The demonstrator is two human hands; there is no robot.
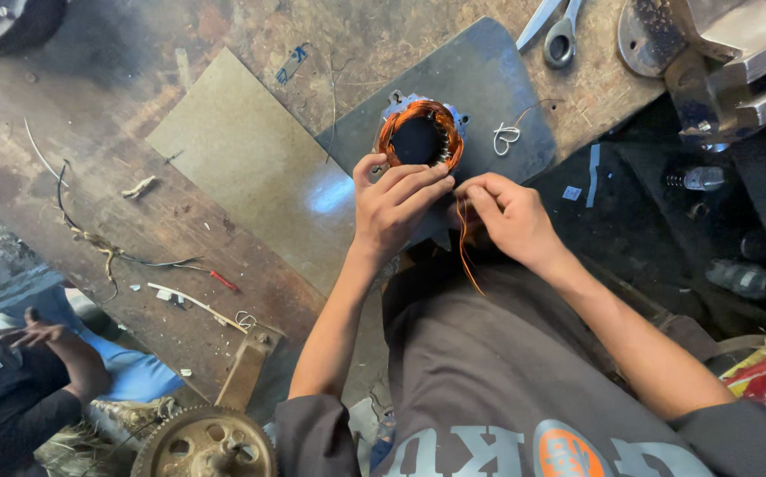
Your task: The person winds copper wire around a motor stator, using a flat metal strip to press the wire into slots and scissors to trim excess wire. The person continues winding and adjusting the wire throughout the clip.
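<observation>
Scissors [553,28] lie at the top edge of the worn wooden bench [91,177], beside a metal vise [719,62]. A rusty gear wheel [206,444] sits lower left (another person [21,389] crouches nearby). White cord [507,137] curls on the grey sheet [489,79].

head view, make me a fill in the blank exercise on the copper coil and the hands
1. The winding on the round motor stator is ____ in colour.
2. The stator rests on a dark grey ____.
3. The right hand pinches a thin copper ____.
4. The scissors lie at the ____ edge of the view.

Missing words: orange; sheet; wire; top
</observation>
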